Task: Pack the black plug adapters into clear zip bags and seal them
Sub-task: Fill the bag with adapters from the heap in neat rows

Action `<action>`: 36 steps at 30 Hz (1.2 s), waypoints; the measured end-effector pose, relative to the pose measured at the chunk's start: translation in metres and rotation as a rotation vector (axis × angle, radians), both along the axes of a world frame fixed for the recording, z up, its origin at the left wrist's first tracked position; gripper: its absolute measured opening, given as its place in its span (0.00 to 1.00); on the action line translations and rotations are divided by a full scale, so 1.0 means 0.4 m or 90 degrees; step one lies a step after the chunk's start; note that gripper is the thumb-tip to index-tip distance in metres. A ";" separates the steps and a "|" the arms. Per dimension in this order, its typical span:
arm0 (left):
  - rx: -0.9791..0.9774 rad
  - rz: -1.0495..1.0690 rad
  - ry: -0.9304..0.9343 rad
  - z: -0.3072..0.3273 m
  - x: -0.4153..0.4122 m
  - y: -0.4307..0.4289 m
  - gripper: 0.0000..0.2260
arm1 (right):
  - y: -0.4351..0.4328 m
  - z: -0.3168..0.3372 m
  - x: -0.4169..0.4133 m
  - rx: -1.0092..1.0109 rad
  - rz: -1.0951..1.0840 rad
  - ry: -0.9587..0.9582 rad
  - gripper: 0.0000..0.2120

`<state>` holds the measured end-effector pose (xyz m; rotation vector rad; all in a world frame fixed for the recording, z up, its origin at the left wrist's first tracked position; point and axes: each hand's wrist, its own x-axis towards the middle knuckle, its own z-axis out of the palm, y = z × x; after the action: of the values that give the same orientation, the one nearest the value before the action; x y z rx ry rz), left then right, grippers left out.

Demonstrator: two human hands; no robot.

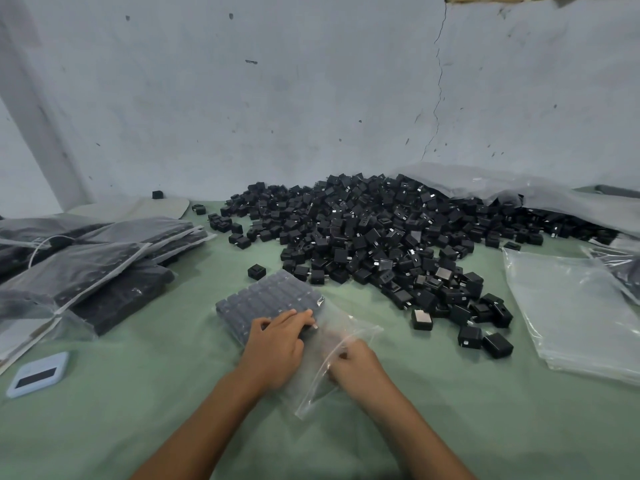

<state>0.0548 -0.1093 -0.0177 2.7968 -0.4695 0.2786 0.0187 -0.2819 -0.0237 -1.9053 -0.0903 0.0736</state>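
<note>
Already several filled bags [86, 268] lie left of the zip bag [277, 306]; left hand [277, 344] presses it flat, right hand [353, 367] pinches its mouth; adapter pile [381, 233] beyond remains.

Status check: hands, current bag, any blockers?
Left hand pressing flat on the filled zip bag. Right hand pinching the bag's open end; seal state unclear. Loose adapter pile close behind, not obstructing.
</note>
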 end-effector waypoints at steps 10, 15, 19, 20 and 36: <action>-0.003 0.009 -0.011 0.001 -0.014 -0.002 0.22 | -0.242 0.097 0.056 -0.143 -0.143 -0.126 0.12; -0.021 0.005 -0.022 0.004 -0.029 -0.010 0.23 | -0.200 0.189 0.301 -0.488 -0.105 -0.232 0.20; -0.039 -0.020 -0.021 0.011 -0.029 -0.010 0.24 | -0.120 0.210 0.518 -0.684 -0.031 -0.225 0.36; -0.031 -0.025 -0.024 0.020 -0.029 -0.014 0.25 | -0.104 0.211 0.570 -0.709 -0.019 -0.219 0.38; -0.033 -0.047 -0.060 0.021 0.006 0.000 0.23 | -0.076 0.153 0.780 -0.894 0.076 -0.179 0.35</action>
<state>0.0571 -0.1092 -0.0094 2.7184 -0.5778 0.4009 0.3307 -0.3121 0.0374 -3.3040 -0.4281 -0.0814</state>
